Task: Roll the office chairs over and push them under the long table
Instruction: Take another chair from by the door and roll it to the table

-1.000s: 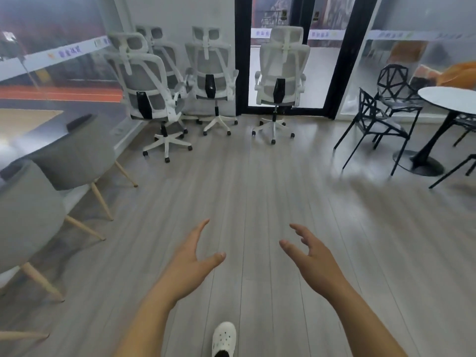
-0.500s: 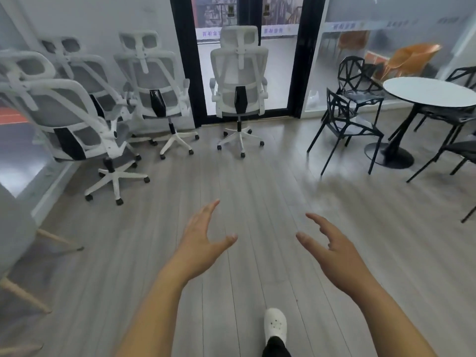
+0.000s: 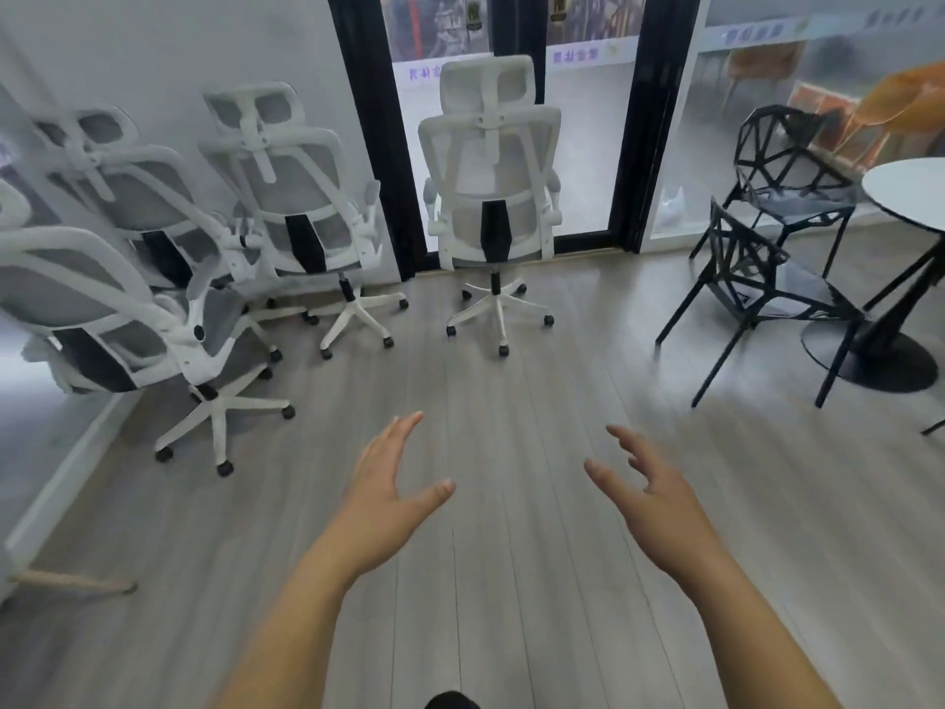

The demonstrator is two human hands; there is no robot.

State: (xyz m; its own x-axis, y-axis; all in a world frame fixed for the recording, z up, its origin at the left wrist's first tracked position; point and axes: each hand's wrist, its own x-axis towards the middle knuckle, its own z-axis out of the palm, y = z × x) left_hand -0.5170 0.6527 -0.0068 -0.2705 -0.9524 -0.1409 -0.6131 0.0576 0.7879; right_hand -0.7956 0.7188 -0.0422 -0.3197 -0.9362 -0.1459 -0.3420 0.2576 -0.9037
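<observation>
The white office chair (image 3: 493, 197) standing alone before the glass door (image 3: 516, 120) now looms larger than a second ago: the person has walked closer, so a grasp on its back looks close. Left of that chair cluster three more white office chairs (image 3: 286, 197), making four. Right of it stand two black wire chairs (image 3: 767, 268) and one round table (image 3: 910, 197). Left hand (image 3: 383, 498) and right hand (image 3: 659, 498) reach forward, fingers spread, holding nothing. No long table shows.

The floor (image 3: 511, 504) is of grey wood planks. In the upper middle of the frame stands a glass door with black frame (image 3: 639, 120), daylight behind it. At the right, two black wire chairs (image 3: 762, 278) stand beside a round white table (image 3: 910, 197).
</observation>
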